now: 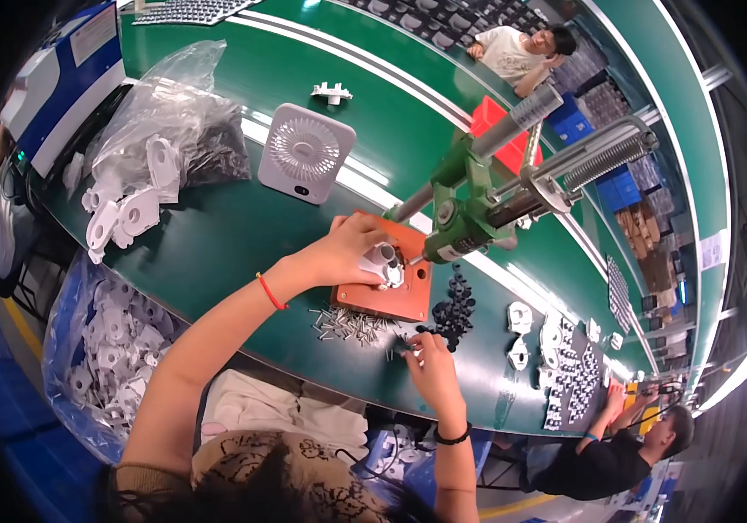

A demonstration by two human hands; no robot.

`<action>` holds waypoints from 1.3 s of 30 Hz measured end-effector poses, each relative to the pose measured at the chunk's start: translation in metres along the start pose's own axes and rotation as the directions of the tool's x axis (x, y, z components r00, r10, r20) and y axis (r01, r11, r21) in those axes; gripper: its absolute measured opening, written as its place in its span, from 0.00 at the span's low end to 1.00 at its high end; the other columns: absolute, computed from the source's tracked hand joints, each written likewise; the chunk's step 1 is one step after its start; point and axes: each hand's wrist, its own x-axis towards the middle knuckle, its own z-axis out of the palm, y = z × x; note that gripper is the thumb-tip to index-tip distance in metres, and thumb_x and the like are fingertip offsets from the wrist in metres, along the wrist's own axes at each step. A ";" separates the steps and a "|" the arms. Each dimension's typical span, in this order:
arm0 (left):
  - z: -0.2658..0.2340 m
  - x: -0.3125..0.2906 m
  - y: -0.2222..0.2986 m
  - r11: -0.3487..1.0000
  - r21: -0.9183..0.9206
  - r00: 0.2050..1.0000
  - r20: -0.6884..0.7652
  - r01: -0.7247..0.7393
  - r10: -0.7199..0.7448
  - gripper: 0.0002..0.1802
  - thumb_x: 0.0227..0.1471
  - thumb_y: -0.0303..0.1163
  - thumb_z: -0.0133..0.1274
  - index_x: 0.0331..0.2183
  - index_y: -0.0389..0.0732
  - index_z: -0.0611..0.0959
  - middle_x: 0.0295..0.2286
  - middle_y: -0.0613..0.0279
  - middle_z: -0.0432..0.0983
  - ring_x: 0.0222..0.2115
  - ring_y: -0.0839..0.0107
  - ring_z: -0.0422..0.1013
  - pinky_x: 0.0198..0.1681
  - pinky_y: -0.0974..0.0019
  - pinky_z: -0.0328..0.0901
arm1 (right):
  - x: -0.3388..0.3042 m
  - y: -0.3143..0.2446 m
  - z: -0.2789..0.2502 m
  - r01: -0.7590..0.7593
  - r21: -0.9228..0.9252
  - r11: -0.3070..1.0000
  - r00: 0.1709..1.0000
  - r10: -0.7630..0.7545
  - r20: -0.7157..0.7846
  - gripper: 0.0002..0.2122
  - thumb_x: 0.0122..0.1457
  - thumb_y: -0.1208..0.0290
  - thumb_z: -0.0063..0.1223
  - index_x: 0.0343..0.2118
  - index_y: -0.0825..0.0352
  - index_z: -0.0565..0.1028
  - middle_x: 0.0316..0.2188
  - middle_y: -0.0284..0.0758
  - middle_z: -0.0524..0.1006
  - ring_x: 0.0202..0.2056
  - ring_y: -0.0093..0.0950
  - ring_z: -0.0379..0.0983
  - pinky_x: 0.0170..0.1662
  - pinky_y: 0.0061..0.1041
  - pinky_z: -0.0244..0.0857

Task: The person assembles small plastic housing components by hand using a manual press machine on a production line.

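Note:
My left hand [349, 252] is closed round a white plastic part [380, 259] with a tubular end, holding it on an orange block [380, 302]. Over that block leans the green body of a hand press [461, 228], its thin tip close to the part. My right hand [434, 373] is at the bench's near side, fingertips pinched together over something small and dark that I cannot make out. Just left of those fingertips lies a pile of small metal pins [349, 325]. Beyond them spreads a heap of small black caps [454, 305].
A white fan [307, 153] stands behind the block. On the left are a clear bag [173, 118], loose white parts [129, 213] and a full lined bin [112, 349]. Finished-looking white parts [520, 331] lie right. One co-worker [600, 462] sits right, another [513, 57] across.

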 end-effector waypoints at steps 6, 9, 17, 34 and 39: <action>0.000 0.001 0.000 0.999 0.045 1.000 0.008 -0.012 0.012 0.35 0.33 0.43 0.67 0.46 0.50 0.74 0.42 0.61 0.65 0.48 0.60 0.59 0.54 0.57 0.49 | -0.017 -0.005 0.031 0.027 -0.446 0.895 0.999 -0.036 -0.013 0.12 0.54 0.67 0.54 0.30 0.69 0.65 0.30 0.44 0.68 0.29 0.41 0.72 0.30 0.34 0.69; 0.001 -0.002 -0.001 1.000 0.023 1.000 -0.007 -0.020 0.020 0.35 0.32 0.42 0.67 0.46 0.50 0.74 0.41 0.62 0.65 0.48 0.61 0.59 0.53 0.57 0.50 | -0.020 0.000 0.054 0.069 -0.635 0.769 0.993 -0.117 -0.035 0.12 0.54 0.65 0.53 0.27 0.66 0.64 0.27 0.38 0.67 0.28 0.35 0.72 0.28 0.30 0.70; 0.004 -0.006 -0.009 0.997 -0.028 0.993 -0.104 -0.067 0.064 0.33 0.32 0.40 0.67 0.45 0.50 0.75 0.43 0.63 0.67 0.48 0.61 0.60 0.53 0.57 0.52 | -0.010 0.001 0.039 0.065 -0.624 0.778 0.994 -0.106 -0.029 0.09 0.54 0.70 0.51 0.28 0.67 0.64 0.24 0.39 0.69 0.26 0.36 0.73 0.28 0.32 0.69; -0.005 -0.005 0.002 1.000 0.007 1.000 -0.018 0.015 -0.015 0.32 0.30 0.42 0.67 0.42 0.47 0.77 0.41 0.65 0.69 0.47 0.63 0.62 0.52 0.59 0.53 | 0.122 -0.010 -0.045 -0.414 0.844 0.342 0.909 0.207 0.362 0.11 0.64 0.65 0.42 0.26 0.62 0.62 0.17 0.21 0.52 0.16 0.13 0.45 0.18 0.17 0.37; -0.003 -0.003 -0.005 0.999 -0.001 0.998 -0.037 -0.051 0.051 0.33 0.30 0.41 0.67 0.43 0.45 0.77 0.42 0.62 0.69 0.47 0.60 0.62 0.54 0.59 0.55 | 0.133 -0.002 -0.038 -0.402 0.848 0.344 0.914 0.198 0.353 0.12 0.64 0.64 0.43 0.25 0.62 0.62 0.17 0.22 0.52 0.16 0.14 0.45 0.18 0.18 0.37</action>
